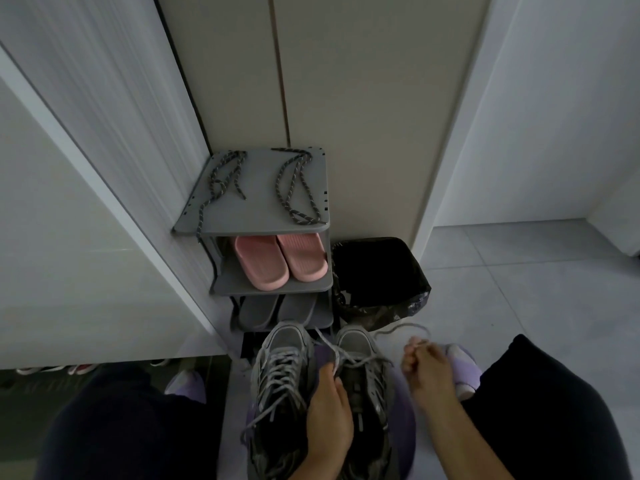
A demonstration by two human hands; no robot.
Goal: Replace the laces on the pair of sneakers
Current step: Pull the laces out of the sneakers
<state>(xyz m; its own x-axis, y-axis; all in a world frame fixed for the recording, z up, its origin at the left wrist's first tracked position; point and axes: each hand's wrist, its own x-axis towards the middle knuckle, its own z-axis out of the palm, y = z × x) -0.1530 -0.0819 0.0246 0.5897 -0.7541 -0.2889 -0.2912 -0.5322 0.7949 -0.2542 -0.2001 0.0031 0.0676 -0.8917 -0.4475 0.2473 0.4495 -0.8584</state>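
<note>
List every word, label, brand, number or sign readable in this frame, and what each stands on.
No readable text anywhere in the head view.
Pair of grey lace-up sneakers: no brand mark legible.
Black plastic bin bag: pale marks near its lower edge, too blurred to read.
Grey plastic shoe rack, pink rubber slippers: no marking shows.

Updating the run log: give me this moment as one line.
step: unlacing | left hand: holds sneaker | right hand: pinches old lace | new laces: on rack
</note>
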